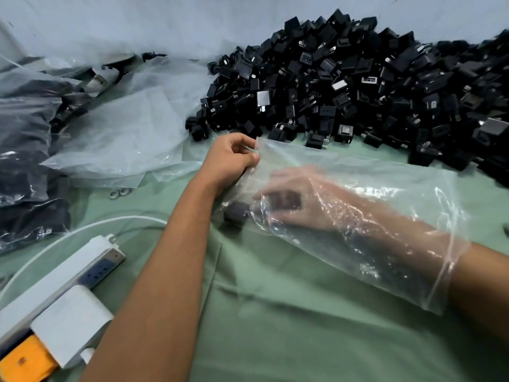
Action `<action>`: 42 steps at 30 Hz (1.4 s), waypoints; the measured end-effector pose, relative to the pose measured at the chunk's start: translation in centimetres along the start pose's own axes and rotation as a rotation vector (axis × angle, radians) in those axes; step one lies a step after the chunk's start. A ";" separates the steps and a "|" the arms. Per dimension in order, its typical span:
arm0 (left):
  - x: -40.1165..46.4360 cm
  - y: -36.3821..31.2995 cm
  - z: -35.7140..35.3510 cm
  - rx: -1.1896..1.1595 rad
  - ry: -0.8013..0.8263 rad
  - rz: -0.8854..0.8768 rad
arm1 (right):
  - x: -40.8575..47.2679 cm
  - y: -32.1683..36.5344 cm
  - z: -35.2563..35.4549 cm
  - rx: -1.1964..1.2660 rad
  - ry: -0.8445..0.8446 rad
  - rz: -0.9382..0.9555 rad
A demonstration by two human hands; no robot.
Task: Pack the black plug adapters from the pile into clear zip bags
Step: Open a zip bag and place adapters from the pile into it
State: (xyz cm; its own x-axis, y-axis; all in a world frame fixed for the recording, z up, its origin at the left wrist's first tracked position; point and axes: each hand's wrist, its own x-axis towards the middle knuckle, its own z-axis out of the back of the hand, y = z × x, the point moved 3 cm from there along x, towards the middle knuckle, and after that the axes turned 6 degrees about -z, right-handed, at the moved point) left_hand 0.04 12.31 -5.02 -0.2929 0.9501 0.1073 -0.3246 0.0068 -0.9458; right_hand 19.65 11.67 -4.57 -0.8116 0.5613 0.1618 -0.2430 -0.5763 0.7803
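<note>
A big pile of black plug adapters [358, 89] lies along the back right of the green cloth. A clear zip bag [385, 188] lies in front of it with its mouth toward the right. My left hand [231, 161] pinches the bag's closed far-left corner. My right hand [297, 199] is deep inside the bag, wrist and forearm covered by the plastic, its fingers curled round a black adapter [286, 201]. Another black adapter [237, 213] sits in the bag's bottom corner, just left of my right fingers.
Loose empty clear bags [124, 133] lie at the left centre. Filled bags of dark adapters [24, 166] are heaped at the far left. A white power strip [68, 274] with a white cable, a white block and an orange object [24, 359] lies at the lower left.
</note>
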 end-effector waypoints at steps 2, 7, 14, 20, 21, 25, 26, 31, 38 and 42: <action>-0.1 -0.1 0.1 -0.013 -0.023 0.026 | -1.0 -0.9 0.9 0.112 0.026 -0.026; -0.5 -0.5 -0.3 0.100 -0.148 0.109 | -5.6 -4.1 6.0 0.396 0.354 -0.314; -2.1 -1.2 0.0 0.577 -0.203 0.154 | -11.4 -5.8 13.5 0.206 0.336 -0.692; -3.1 -4.1 -1.9 0.825 -0.228 0.103 | -9.4 -4.2 18.0 -0.318 -0.702 -0.742; -3.2 -4.7 -2.8 0.850 -0.263 0.039 | -7.9 -3.3 17.4 -0.400 -0.734 -0.666; -4.0 -7.0 -7.7 0.720 -0.247 -0.195 | -1.6 -1.0 13.1 -0.611 -0.406 -0.408; -4.3 -7.3 -8.7 0.711 -0.225 -0.225 | -0.3 -1.1 12.0 -0.680 -0.292 -0.367; -4.9 -7.0 -10.8 0.753 -0.072 -0.245 | 2.7 -3.2 8.6 -0.886 0.023 -0.344; -6.0 -6.6 -12.7 0.770 0.058 -0.243 | 3.8 -4.4 7.8 -0.800 -0.113 -0.478; -6.6 -7.3 -14.0 0.709 0.046 -0.224 | 1.1 -3.7 9.6 -0.559 -0.369 -0.524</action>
State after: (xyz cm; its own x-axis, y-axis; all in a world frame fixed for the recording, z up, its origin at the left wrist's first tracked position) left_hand 16.95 10.41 -3.12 -0.1186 0.9620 0.2461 -0.8791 0.0134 -0.4764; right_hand 24.78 20.14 -1.50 -0.3193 0.9394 0.1247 -0.8449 -0.3418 0.4115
